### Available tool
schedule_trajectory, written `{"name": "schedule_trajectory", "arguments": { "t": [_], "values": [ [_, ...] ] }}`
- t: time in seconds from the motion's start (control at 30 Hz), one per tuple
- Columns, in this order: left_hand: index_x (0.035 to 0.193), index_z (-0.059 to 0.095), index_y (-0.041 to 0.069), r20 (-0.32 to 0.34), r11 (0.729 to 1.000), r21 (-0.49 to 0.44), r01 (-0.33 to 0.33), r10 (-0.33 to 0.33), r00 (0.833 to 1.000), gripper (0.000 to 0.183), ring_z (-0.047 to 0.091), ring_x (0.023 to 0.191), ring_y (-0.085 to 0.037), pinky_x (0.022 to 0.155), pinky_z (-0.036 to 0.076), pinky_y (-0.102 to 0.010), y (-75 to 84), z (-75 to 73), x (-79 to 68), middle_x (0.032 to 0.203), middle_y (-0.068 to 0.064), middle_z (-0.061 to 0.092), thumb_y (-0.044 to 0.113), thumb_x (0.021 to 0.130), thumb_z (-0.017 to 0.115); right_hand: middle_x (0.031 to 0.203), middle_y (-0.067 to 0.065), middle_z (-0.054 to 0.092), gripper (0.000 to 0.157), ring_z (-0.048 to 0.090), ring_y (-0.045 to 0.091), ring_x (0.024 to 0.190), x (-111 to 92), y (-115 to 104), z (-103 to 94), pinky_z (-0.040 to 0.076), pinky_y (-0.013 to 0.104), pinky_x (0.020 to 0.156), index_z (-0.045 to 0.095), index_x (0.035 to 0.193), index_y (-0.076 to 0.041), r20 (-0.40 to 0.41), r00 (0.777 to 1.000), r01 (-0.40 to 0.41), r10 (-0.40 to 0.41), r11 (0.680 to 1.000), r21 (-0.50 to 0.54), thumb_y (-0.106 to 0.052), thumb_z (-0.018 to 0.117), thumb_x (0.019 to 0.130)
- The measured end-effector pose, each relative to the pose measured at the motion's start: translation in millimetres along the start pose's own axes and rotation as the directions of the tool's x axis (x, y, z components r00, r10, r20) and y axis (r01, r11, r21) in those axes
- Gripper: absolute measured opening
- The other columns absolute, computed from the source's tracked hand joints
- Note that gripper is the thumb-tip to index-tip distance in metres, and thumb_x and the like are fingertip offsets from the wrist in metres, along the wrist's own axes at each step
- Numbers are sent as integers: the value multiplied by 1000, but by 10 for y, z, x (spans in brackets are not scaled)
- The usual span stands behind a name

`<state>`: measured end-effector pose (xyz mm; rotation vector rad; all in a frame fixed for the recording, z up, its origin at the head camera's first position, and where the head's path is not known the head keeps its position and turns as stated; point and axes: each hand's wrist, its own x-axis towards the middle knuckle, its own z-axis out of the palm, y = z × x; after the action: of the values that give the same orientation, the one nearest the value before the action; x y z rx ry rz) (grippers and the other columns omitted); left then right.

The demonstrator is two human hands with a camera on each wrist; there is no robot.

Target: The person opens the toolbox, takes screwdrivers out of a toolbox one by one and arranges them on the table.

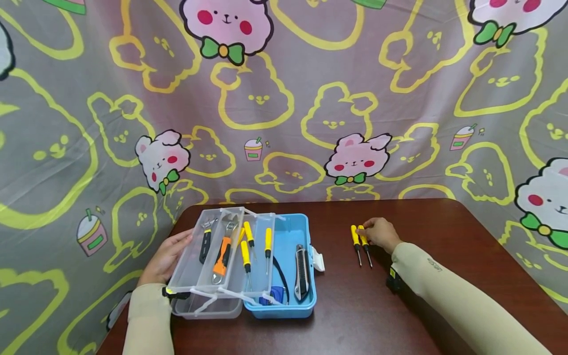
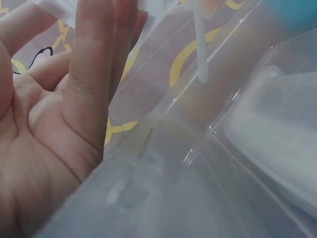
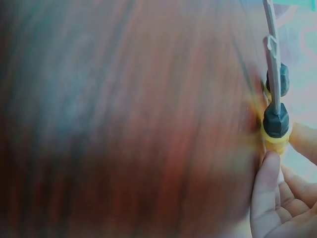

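On the table's right side, my right hand (image 1: 384, 233) pinches the yellow handle of a screwdriver (image 1: 365, 242) between thumb and fingers. A second yellow-handled screwdriver (image 1: 356, 241) lies just left of it, shafts pointing toward me. The right wrist view shows the pinched screwdriver's black collar (image 3: 276, 123) close up. My left hand (image 1: 165, 257) is at the outer left side of the clear plastic tray (image 1: 191, 276), its fingers extended along the edge. In that tray are a black-handled adjustable wrench (image 1: 205, 244), an orange-handled adjustable wrench (image 1: 223, 256) and several yellow-handled screwdrivers (image 1: 246, 254).
The tray is folded out over the left of a blue toolbox (image 1: 290, 227) on white hinge arms. Inside the box lie a utility knife (image 1: 301, 271) and a blue item (image 1: 276, 295). A white latch (image 1: 317, 259) juts from its right side. Patterned cloth hangs behind the brown table (image 1: 355, 315).
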<state>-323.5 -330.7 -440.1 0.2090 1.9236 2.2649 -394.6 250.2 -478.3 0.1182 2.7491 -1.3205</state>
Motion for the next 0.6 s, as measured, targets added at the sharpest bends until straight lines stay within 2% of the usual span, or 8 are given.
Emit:
{"name": "schedule_trajectory", "arguments": {
  "t": [0.13, 0.4, 0.6],
  "values": [
    [127, 66, 19, -4, 1000, -6, 12, -12, 1000, 28, 67, 92, -15, 74, 56, -30, 1, 0, 0, 109, 0, 70, 19, 104, 49, 96, 13, 65, 39, 63, 21, 74, 6, 0, -3, 55, 32, 62, 62, 116, 5, -1, 1000, -3, 3, 1000, -7, -24, 71, 91],
    [135, 59, 14, -28, 998, 5, 63, -63, 998, 35, 67, 94, -16, 77, 56, -33, 19, 0, 1, 110, 0, 70, 25, 102, 52, 94, 13, 66, 40, 63, 20, 73, -5, -6, -4, 55, 32, 62, 61, 116, 5, 12, 1000, -3, 3, 1000, -5, -24, 70, 92],
    [131, 63, 15, -4, 1000, -8, 23, -23, 1000, 31, 68, 91, -15, 74, 56, -31, 24, -6, 4, 108, 0, 70, 19, 103, 51, 93, 14, 65, 38, 62, 22, 75, -33, -29, -27, 56, 32, 64, 59, 117, 6, 28, 1000, 8, -8, 1000, 22, -24, 65, 96]
  ]
}}
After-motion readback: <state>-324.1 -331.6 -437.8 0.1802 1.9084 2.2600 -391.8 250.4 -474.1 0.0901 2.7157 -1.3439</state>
